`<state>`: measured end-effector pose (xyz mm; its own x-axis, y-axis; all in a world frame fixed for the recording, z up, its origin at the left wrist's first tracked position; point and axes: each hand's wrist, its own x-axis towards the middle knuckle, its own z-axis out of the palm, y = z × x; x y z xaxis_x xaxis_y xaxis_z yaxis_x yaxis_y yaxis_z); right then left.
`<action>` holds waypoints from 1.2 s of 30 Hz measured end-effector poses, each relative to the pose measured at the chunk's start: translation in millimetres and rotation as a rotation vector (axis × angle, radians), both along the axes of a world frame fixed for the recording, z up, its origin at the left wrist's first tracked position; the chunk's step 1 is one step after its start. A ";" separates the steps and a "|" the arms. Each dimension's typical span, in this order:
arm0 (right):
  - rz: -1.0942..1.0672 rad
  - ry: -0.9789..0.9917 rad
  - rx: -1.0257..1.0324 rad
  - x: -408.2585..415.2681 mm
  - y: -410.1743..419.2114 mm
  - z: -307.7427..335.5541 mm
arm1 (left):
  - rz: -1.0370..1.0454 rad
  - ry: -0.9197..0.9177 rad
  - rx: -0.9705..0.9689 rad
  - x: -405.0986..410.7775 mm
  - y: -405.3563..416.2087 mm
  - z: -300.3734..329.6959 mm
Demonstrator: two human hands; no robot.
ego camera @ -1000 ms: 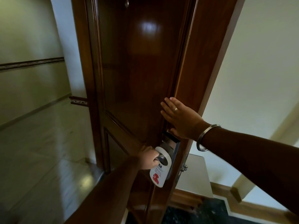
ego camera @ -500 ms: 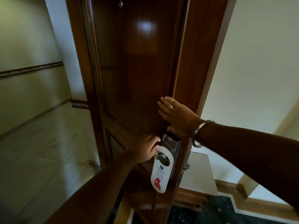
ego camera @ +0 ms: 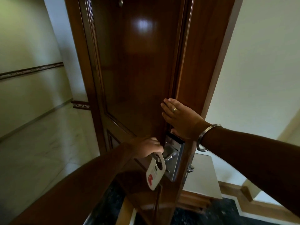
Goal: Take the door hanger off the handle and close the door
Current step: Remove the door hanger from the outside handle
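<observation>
Door (ego camera: 139, 65), dark varnished wood, ajar, edge toward camera; taken as landmark. Pale tiled corridor floor (ego camera: 40, 151) left of door. Cream wall (ego camera: 259, 70) right of door. Right hand (ego camera: 180, 120) flat on door edge above lock plate (ego camera: 176, 157), fingers spread, gripping nothing; ring and metal bangle (ego camera: 205, 138) on that arm. Left hand (ego camera: 148, 147) at door face beside plate, fingers pinched on top of hanger (ego camera: 155, 172). Hanger white, red mark low, tilted, hanging just left of handle (ego camera: 170, 155), loop clear of it.
</observation>
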<state>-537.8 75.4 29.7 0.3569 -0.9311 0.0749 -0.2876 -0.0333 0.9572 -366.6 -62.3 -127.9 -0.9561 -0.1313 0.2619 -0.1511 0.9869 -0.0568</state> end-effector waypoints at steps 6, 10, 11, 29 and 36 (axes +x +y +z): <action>0.004 -0.002 0.011 -6.5 -1.8 -1.4 | 0.036 -0.099 -0.051 -7.3 -22.1 10.1; 0.013 -0.020 0.011 -10.6 -3.6 -2.9 | 0.039 -0.138 -0.008 -2.4 -32.4 15.4; 0.011 -0.022 0.010 -11.6 -4.1 -3.5 | 0.032 -0.119 -0.018 -2.0 -33.7 16.3; 0.009 -0.072 0.039 -25.6 -10.3 -13.0 | 0.164 -0.146 0.037 8.3 -43.1 17.7; 0.042 -0.242 0.124 -19.0 -2.2 -0.6 | 0.427 0.328 0.628 58.0 31.0 32.2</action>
